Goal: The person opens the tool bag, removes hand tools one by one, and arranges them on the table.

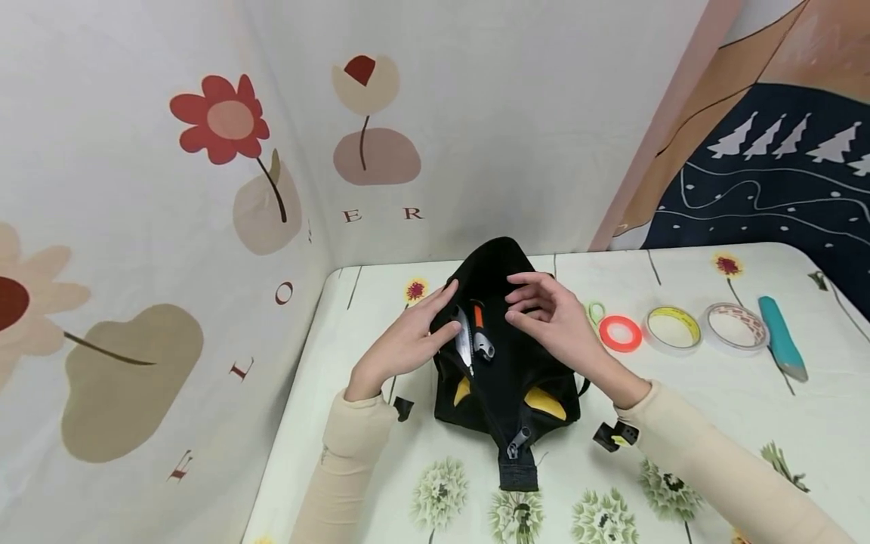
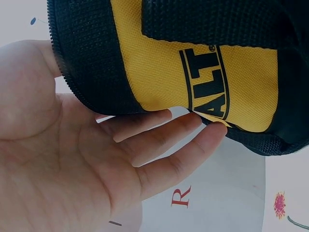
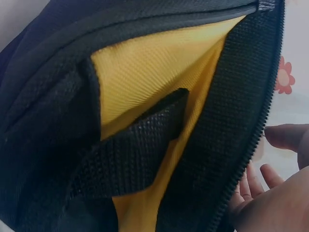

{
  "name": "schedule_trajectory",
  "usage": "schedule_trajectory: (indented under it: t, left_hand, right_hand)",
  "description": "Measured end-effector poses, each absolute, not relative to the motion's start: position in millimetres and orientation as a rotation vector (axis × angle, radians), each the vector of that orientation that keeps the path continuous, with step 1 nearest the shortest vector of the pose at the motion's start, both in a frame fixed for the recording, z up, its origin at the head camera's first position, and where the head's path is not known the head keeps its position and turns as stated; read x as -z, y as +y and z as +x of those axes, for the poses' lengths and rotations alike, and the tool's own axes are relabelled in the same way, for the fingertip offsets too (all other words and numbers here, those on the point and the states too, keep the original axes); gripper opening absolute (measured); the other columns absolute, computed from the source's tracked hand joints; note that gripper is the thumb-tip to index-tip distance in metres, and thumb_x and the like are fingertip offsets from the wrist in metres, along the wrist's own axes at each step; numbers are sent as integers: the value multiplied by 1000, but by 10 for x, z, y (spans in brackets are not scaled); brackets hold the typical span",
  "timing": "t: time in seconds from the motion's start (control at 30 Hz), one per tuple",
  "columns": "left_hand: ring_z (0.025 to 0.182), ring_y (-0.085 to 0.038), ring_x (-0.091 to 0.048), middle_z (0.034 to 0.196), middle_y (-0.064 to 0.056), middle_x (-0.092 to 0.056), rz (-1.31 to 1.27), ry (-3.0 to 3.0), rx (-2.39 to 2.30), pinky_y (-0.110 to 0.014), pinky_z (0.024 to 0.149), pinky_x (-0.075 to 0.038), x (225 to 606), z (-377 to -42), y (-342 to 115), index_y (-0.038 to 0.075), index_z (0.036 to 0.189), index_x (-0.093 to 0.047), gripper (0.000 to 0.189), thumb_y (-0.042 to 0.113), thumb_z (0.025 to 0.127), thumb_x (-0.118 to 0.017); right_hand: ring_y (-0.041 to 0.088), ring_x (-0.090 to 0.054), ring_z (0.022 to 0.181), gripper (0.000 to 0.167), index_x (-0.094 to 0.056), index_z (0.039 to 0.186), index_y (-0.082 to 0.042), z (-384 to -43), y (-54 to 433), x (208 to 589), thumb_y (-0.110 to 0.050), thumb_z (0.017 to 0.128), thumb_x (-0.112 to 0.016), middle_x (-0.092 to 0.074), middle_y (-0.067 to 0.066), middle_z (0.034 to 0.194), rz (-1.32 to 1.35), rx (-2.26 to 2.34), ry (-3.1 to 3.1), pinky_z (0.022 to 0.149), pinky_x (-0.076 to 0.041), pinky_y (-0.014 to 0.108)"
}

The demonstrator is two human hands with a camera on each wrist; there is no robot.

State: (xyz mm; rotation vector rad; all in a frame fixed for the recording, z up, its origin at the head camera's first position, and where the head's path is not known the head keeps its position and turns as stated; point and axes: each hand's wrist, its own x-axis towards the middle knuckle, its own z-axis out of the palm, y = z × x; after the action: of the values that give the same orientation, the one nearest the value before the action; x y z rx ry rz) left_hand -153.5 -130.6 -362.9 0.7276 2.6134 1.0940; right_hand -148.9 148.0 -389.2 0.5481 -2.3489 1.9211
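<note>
Black fabric bag with yellow panels, gaping between two hands at mid-frame.
Its long axis runs upper to lower centre; the left hand, fingers straight and slightly apart, touches its left side, while the right hand, loosely bent around nothing, overlaps the right. Inside, a slim orange-and-grey tool lies lengthwise, nearer the left.

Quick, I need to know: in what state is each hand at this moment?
Left hand: open, fingers touching the outer side of the bag.
Right hand: open, fingers loosely bent, holding nothing.
</note>
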Motion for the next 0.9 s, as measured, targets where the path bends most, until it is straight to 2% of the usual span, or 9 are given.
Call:
schedule_trajectory:
  t: [0.3, 0.7, 0.9]
  left_hand:
    - [170, -35, -20, 183, -16, -22, 741, 2606, -1099, -56, 136, -22, 3642, -1545, -1318, 10, 178, -22, 73, 28, 117, -57]
    - [170, -34, -20, 183, -16, -22, 754, 2596, -1092, -56, 136, -22, 3627, -1553, -1307, 10, 178, -22, 72, 27, 117, -56]
    - [170, -34, -20, 183, -17, -21, 734, 2591, -1099, -56, 136, -22, 3625, -1545, -1324, 11, 178, -22, 73, 27, 117, -57]
  right_hand:
    - [36, -73, 112, 57, -60, 150, 2, -1581, 1362, 3998, 4, 97, -81, -70, 29, 128, 581, -1855, -2492, 91, -59, 22]
    - [37, -74, 107, 60, -62, 147, 2, -1686, 1205, 4310, 3, 92, -87, -71, 24, 125, 592, -1670, -2628, 92, -65, 47]
    - [36, -75, 104, 60, -64, 145, 2, -1723, 1145, 4406, 6, 90, -88, -71, 25, 123, 596, -1616, -2663, 91, -65, 49]
